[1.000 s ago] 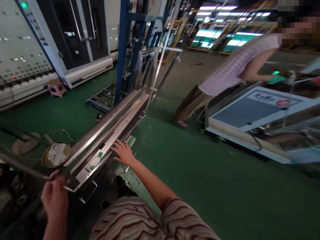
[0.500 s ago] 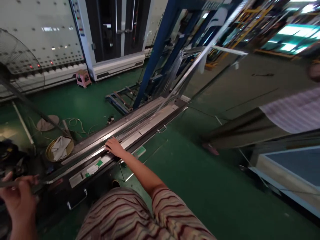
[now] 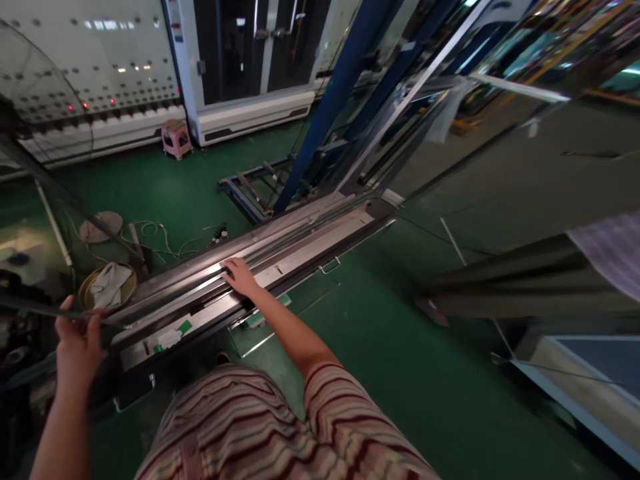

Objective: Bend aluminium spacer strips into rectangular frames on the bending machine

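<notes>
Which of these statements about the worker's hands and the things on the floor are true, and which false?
1. The right hand rests on the long metal rails. True.
2. The left hand hangs empty at the side. False: it grips the end of a thin metal strip.
3. A pink stool stands on the green floor near the white machine. True.
4. The round pan on the floor is empty. False: a crumpled cloth lies in it.
5. The worker's shirt is plain white. False: it is striped.
</notes>
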`<state>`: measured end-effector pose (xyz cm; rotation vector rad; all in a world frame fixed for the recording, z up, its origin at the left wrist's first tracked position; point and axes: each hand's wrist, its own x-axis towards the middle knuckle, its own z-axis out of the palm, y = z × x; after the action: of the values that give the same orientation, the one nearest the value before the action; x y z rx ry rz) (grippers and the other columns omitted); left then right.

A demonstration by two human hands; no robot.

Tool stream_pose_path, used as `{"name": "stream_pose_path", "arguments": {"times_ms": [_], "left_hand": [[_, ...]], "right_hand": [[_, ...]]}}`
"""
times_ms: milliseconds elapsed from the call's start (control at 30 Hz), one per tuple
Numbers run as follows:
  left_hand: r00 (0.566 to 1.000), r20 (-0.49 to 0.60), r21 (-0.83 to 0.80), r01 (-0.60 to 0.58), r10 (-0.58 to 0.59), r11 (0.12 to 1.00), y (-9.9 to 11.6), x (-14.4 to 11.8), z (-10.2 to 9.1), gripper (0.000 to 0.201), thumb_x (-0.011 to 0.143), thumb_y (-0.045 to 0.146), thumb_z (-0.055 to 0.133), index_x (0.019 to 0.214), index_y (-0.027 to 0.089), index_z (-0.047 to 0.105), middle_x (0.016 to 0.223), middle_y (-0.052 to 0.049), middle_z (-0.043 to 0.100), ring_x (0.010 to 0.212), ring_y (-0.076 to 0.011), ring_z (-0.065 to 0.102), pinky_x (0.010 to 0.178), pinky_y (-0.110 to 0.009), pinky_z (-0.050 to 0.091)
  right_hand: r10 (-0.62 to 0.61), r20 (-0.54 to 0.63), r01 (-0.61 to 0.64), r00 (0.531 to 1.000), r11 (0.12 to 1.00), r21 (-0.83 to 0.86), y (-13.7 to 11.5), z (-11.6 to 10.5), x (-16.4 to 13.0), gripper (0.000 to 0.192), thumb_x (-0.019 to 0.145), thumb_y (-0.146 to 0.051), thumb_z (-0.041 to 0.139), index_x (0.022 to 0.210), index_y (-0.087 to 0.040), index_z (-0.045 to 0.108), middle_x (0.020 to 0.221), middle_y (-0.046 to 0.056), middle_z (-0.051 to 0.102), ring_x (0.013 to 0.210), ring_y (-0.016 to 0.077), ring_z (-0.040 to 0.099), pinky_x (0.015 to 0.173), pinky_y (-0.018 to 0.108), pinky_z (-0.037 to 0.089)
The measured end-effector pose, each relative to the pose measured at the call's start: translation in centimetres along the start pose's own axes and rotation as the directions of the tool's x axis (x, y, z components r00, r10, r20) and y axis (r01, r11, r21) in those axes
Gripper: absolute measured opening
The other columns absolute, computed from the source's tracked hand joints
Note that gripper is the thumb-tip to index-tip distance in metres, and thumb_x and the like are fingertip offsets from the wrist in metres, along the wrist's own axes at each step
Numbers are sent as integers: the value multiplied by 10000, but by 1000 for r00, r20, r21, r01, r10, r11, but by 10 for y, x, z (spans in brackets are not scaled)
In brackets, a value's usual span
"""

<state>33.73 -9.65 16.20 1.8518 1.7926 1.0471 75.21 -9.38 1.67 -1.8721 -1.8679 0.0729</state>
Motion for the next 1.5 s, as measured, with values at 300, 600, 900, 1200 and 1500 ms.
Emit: {"name": "stream_pose_path", "arguments": {"times_ms": [300, 600, 900, 1200, 1500], "left_hand": [[999, 43, -197, 1, 7, 980, 5, 6, 43, 582, 959, 344, 507, 1486, 181, 320, 970, -109, 755, 897, -223, 725, 856, -380, 562], [999, -16, -276, -33, 30, 961, -36, 12, 42, 491, 981, 322, 459, 1450, 201, 378, 963, -94, 730, 960, -218, 719, 916, -361, 536], [998, -65, -220, 6, -21, 975, -156, 22, -74, 397, 994, 335, 431, 1363, 191, 405, 932, -73, 693, 917, -200, 726, 804, -302, 535], [994, -98, -152, 34, -50, 988, -285, 49, -191, 411, 988, 319, 439, 1373, 177, 408, 925, -91, 736, 906, -213, 733, 835, -319, 538], [982, -167, -2, 86, -85, 996, -392, 68, -307, 390, 1016, 311, 415, 1337, 91, 380, 943, -91, 745, 934, -177, 721, 828, -265, 512]], "right_hand": [[555, -81, -559, 828, 806, -193, 115, -21, -6, 714, 983, -489, 379, 1443, 56, 416, 1509, 343, 362, 1412, 378, 308, 1130, 545, 253], [504, -98, -506, 858, 798, -328, 106, 11, -9, 648, 965, -478, 326, 1337, -3, 562, 1372, 289, 542, 1309, 386, 458, 1065, 564, 339], [404, -94, -407, 910, 829, -383, -33, 87, -19, 714, 949, -584, 339, 1314, -22, 587, 1297, 284, 584, 1221, 398, 514, 956, 542, 381], [308, -104, -319, 946, 817, -481, -206, 150, -16, 703, 970, -560, 301, 1131, 24, 658, 1089, 283, 651, 1071, 365, 583, 945, 478, 378], [286, -34, -274, 958, 868, -415, -362, 206, -21, 741, 990, -571, 239, 1237, 22, 609, 1188, 317, 616, 1141, 371, 545, 968, 482, 363]]}}
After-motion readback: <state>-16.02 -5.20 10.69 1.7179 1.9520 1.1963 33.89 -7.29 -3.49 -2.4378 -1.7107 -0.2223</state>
